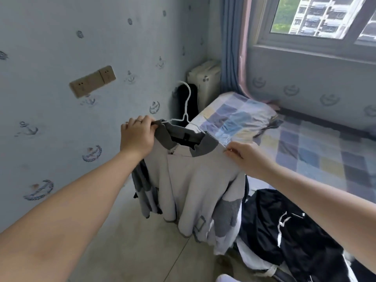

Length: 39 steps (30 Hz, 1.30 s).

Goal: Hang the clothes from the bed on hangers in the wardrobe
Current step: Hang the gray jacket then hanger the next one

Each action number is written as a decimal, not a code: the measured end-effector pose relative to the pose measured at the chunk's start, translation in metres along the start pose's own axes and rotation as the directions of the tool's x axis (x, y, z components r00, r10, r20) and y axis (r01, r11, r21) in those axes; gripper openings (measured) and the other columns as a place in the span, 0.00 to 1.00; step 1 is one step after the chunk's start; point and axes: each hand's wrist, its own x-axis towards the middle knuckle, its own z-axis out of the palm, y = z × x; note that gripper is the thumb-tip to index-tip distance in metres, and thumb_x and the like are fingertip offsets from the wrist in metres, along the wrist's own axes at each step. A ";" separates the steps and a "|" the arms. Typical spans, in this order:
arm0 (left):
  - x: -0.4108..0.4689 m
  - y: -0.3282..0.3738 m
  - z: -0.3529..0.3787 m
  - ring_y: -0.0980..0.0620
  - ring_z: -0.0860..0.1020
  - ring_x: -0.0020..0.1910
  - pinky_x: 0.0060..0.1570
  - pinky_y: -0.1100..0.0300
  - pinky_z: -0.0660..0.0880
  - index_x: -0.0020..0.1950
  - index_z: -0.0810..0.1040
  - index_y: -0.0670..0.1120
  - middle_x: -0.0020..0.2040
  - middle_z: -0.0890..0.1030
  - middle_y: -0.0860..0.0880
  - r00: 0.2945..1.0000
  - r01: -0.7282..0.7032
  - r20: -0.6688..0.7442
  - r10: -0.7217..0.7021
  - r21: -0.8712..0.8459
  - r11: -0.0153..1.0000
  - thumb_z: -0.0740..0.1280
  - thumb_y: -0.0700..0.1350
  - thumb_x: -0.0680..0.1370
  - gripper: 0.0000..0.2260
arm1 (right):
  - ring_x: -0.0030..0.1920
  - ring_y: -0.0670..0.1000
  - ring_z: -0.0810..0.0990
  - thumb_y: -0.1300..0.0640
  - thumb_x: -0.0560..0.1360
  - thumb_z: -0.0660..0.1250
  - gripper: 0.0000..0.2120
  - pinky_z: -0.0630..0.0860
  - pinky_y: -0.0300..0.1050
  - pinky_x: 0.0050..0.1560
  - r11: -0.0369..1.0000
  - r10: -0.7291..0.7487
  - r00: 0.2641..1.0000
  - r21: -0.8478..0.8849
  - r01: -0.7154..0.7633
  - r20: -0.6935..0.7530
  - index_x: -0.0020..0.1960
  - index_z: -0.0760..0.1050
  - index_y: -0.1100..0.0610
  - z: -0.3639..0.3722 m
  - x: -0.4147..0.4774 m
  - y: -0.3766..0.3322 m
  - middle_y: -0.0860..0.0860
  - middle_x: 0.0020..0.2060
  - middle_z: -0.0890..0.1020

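Soft, matt beige-and-grey cloth jacket [189,180] on thin, smooth white hanger [185,118]; slightly shiny black cloth garment [284,231]; matt chequered cloth bed sheet [325,155].

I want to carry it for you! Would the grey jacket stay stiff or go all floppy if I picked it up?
Probably floppy: the grey jacket droops in soft folds below the thin hanger, sleeves dangling. It may slide off, since the left hand and right hand both hold its shoulders in place.

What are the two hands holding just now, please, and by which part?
A jacket on a white hanger. The left hand grips its collar at one shoulder end; the right hand pinches the fabric at the other shoulder.
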 end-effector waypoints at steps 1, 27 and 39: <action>0.009 0.003 0.014 0.39 0.73 0.55 0.53 0.47 0.64 0.58 0.76 0.44 0.55 0.79 0.44 1.000 0.005 0.014 -0.005 -0.010 1.000 0.58 0.48 0.84 0.11 | 0.40 0.53 0.77 0.54 0.79 0.65 0.05 0.72 0.49 0.41 1.000 0.002 1.000 -0.002 -0.002 -0.004 0.48 0.78 0.54 0.005 0.007 0.013 0.46 0.37 0.78; 0.178 0.054 0.347 0.43 0.72 0.58 0.54 0.49 0.62 0.57 0.74 0.49 0.57 0.78 0.48 0.845 -0.040 0.531 0.069 -0.067 0.997 0.58 0.51 0.83 0.09 | 0.47 0.59 0.76 0.56 0.81 0.59 0.10 0.73 0.52 0.45 0.809 0.588 0.788 -0.116 -0.576 0.184 0.53 0.78 0.57 0.123 0.144 0.270 0.50 0.44 0.74; 0.191 0.026 0.504 0.41 0.71 0.61 0.57 0.48 0.62 0.60 0.75 0.48 0.60 0.77 0.46 0.773 0.054 0.631 0.068 -0.173 0.983 0.60 0.49 0.83 0.09 | 0.55 0.63 0.74 0.57 0.80 0.60 0.10 0.72 0.57 0.53 0.544 0.838 0.535 -0.100 -0.833 0.104 0.58 0.75 0.58 0.257 0.191 0.332 0.57 0.54 0.77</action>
